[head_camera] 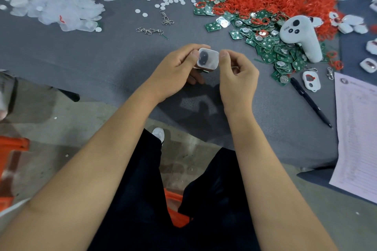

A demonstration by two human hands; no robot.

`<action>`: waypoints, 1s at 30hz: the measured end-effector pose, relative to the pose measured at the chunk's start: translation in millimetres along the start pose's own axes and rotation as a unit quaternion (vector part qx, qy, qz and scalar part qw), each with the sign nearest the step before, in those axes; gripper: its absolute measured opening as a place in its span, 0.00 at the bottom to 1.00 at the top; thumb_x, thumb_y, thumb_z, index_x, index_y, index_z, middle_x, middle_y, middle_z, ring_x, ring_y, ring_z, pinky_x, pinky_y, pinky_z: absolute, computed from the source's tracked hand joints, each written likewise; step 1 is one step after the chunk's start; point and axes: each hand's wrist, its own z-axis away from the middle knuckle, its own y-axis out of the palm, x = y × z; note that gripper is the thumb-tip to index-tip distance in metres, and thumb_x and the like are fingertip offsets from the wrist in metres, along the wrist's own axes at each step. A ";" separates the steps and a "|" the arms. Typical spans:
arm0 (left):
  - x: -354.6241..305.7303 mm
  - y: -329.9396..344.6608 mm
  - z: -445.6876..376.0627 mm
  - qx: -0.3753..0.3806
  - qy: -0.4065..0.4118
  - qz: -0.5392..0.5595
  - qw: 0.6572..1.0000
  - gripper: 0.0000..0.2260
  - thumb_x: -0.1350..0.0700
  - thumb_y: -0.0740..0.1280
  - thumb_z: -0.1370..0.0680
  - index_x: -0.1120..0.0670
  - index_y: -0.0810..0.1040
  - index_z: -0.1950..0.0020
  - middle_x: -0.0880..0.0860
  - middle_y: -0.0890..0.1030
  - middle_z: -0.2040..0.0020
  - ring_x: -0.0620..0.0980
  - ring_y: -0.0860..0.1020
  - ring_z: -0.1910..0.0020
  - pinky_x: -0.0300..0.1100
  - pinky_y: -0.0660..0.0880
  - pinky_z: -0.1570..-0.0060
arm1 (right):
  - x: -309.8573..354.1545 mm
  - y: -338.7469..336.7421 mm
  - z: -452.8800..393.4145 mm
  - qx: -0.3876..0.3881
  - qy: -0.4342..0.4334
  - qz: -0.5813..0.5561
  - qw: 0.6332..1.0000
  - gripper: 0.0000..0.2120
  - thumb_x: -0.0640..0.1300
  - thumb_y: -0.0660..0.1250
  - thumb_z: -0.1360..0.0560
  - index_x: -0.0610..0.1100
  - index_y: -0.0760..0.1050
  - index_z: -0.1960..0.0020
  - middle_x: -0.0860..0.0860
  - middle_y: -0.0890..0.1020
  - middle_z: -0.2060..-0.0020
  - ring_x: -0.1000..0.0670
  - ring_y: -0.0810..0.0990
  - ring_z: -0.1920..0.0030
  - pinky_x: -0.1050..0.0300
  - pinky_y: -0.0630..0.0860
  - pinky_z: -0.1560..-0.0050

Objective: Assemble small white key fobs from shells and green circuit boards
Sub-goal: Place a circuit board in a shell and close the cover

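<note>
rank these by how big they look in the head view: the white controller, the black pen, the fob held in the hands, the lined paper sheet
1. lined paper sheet, largest, though cut off by the frame edge
2. white controller
3. black pen: longer than the controller but far thinner, so these two are close
4. fob, smallest, pinched between the left hand and right hand

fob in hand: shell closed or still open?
Cannot tell. Both hands, left hand and right hand, pinch the fob shell face-up; thumbs hide its side seams, and a part protrudes beneath it.

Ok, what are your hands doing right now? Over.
Left hand and right hand both pinching one fob. Held above table. Nothing in the way.
</note>
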 end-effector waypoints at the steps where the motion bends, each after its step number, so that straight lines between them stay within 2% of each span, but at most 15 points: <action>1: -0.5 -0.5 0.1 0.001 0.001 -0.001 1.000 0.15 0.54 0.54 0.11 0.48 0.77 0.30 0.45 0.85 0.49 0.50 0.86 0.59 0.40 0.81 0.58 | 0.3 -0.3 -0.3 0.004 -0.002 0.004 1.000 0.08 0.45 0.68 0.19 0.45 0.85 0.49 0.56 0.85 0.59 0.60 0.80 0.60 0.67 0.73 0.57; 6: -2.0 -3.0 0.6 0.010 0.006 -0.020 1.000 0.15 0.53 0.54 0.11 0.50 0.77 0.29 0.50 0.84 0.45 0.49 0.86 0.57 0.41 0.82 0.56 | -1.7 0.1 -0.7 0.014 -0.004 0.042 0.999 0.08 0.44 0.68 0.19 0.45 0.86 0.47 0.52 0.86 0.56 0.51 0.83 0.56 0.57 0.78 0.53; 13: -2.4 -3.1 0.5 0.010 0.004 -0.022 1.000 0.15 0.53 0.54 0.11 0.49 0.77 0.29 0.50 0.84 0.45 0.49 0.86 0.57 0.38 0.81 0.57 | -1.8 0.5 -1.0 0.010 -0.007 0.026 1.000 0.09 0.48 0.68 0.20 0.46 0.86 0.51 0.53 0.86 0.60 0.53 0.81 0.60 0.58 0.77 0.57; 19: -0.6 -3.2 0.1 0.016 0.008 -0.022 1.000 0.16 0.53 0.54 0.11 0.50 0.76 0.29 0.52 0.84 0.44 0.50 0.86 0.56 0.39 0.81 0.57 | -4.0 0.2 -0.9 0.019 -0.011 0.042 0.999 0.06 0.46 0.69 0.20 0.48 0.85 0.50 0.53 0.85 0.59 0.53 0.80 0.60 0.56 0.78 0.56; 25: 2.1 -2.6 -1.1 0.012 0.012 -0.009 1.000 0.15 0.53 0.55 0.11 0.49 0.77 0.30 0.48 0.85 0.46 0.50 0.86 0.57 0.38 0.81 0.58 | -3.4 0.3 -0.6 0.027 -0.001 0.046 0.999 0.07 0.46 0.68 0.19 0.47 0.85 0.48 0.52 0.85 0.58 0.53 0.80 0.60 0.58 0.77 0.56; 30: 4.6 -2.1 -2.7 -0.033 -0.019 0.078 0.996 0.14 0.54 0.54 0.12 0.48 0.79 0.36 0.50 0.87 0.52 0.52 0.87 0.58 0.40 0.81 0.58 | -1.3 0.5 0.3 0.028 0.003 0.015 1.000 0.08 0.45 0.69 0.19 0.45 0.84 0.42 0.56 0.84 0.57 0.61 0.79 0.60 0.69 0.74 0.56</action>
